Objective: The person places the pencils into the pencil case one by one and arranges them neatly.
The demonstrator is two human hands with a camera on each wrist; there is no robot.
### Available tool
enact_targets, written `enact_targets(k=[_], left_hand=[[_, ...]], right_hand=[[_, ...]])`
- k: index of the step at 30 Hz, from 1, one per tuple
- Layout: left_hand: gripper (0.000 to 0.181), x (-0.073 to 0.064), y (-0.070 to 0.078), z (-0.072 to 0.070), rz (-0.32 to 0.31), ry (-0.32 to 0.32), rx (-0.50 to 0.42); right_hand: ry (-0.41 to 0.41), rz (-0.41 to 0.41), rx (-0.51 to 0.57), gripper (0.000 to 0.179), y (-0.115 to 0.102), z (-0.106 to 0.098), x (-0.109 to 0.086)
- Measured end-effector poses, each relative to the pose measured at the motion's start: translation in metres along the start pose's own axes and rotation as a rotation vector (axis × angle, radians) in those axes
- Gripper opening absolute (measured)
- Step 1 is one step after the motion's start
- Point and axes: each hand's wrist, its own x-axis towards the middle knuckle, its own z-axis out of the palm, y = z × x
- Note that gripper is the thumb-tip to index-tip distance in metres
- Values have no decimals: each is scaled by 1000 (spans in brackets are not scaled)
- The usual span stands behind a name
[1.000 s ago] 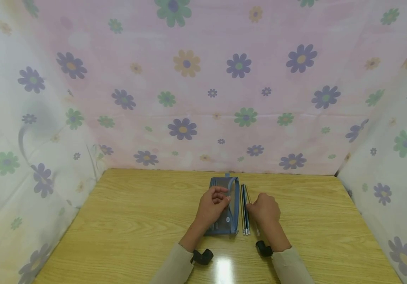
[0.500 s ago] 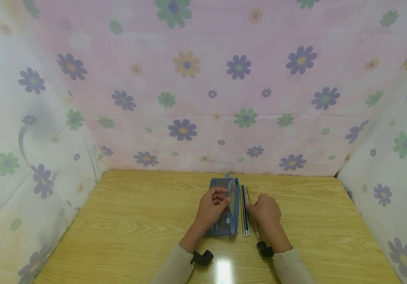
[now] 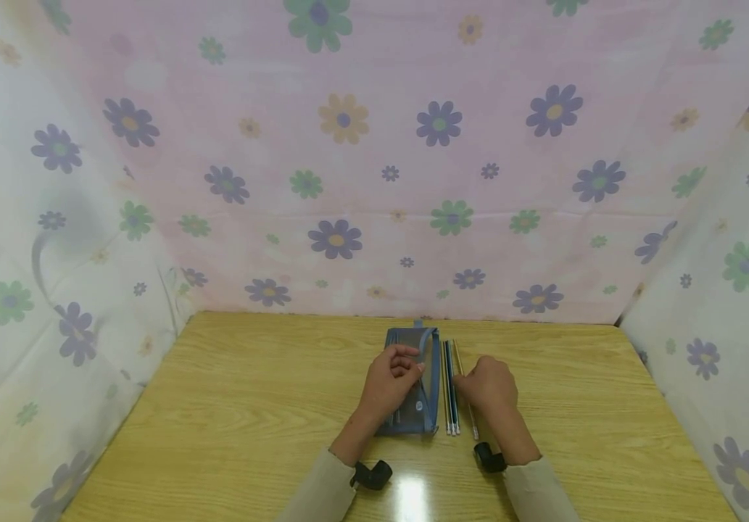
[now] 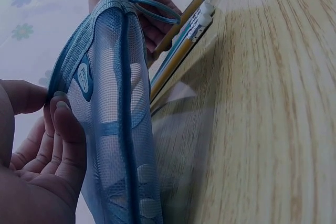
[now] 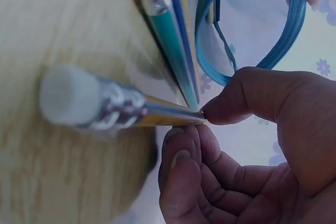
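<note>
Near the middle of the table lies a blue mesh pencil case (image 3: 413, 424) with its zipped mouth gaping toward the right. My left hand (image 3: 389, 380) pinches the edge of that mouth between thumb and fingertips, as the left wrist view shows. Just right of the case, several pencils (image 3: 450, 406) lie side by side, white erasers toward me. My right hand (image 3: 490, 384) pinches a yellow pencil (image 5: 170, 114) by its shaft. Its white eraser (image 5: 68, 95) points toward me, and it slants slightly away from the other pencils.
The wood-grain table (image 3: 250, 406) is enclosed by flowered cloth at the back (image 3: 387, 145) and both sides. A black wrist mount sits at each wrist, by the beige sleeves. Slim items show through the mesh of the case.
The pencil in my right hand has shifted very slightly, its eraser end a little nearer me. My left hand keeps its hold on the case.
</note>
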Motion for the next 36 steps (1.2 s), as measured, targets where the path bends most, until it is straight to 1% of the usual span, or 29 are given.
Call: enact_targets(k=[6, 12, 19, 27, 36], left_hand=[[28, -1, 1, 0, -6, -3, -4], [28, 0, 0, 0, -1, -5, -7], [27, 1, 0, 0, -2, -1, -5], [27, 1, -1, 0, -8, 8, -5], [27, 0, 1, 0, -3, -2, -2]], right_hand=[[-7, -14, 16, 49, -1, -2, 0], [-5, -38, 35, 48, -5, -4, -3], [6, -71, 33, 45, -8, -5, -5], [-10, -73, 61, 42, -12, -8, -7], [6, -106, 135, 30, -14, -7, -7]])
